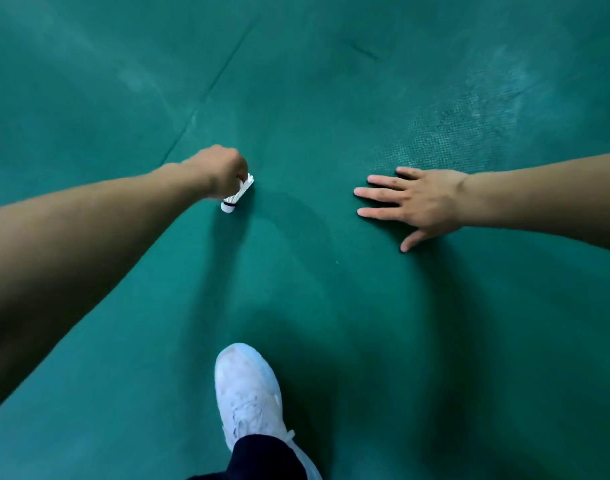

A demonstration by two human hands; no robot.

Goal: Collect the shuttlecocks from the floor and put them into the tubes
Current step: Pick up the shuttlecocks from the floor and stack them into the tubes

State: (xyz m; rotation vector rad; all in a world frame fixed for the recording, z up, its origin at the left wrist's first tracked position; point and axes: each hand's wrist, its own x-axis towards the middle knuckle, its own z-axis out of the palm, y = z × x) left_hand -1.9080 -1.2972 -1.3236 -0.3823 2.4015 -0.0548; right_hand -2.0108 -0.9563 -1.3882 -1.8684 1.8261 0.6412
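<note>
1. The white feather shuttlecock (237, 195) sits left of centre in the head view, tilted, its rounded cork tip with a dark band pointing down toward the viewer and its feather skirt pointing up and away; whether the cork touches the floor cannot be told.
2. The left hand (220, 173) reaches in from the left on a bare forearm; its fingers are curled round the feather end of the shuttlecock and grip it from above, so that most of the skirt is hidden under the knuckles.
3. The right hand (418, 204) lies well apart from the shuttlecock on the right; its fingers are straight and spread, pointing left, with the thumb angled down toward the viewer; it holds nothing, and whether the palm presses on the floor or hovers just over it cannot be told.
4. The green court floor (331, 98) fills the view; a thin seam line runs diagonally across its upper left, and a pale scuffed patch shows at the upper right.
5. A white sports shoe (248, 393) stands on the floor at the bottom centre, toe pointing up the picture, with a dark trouser leg (262, 459) over its heel.
</note>
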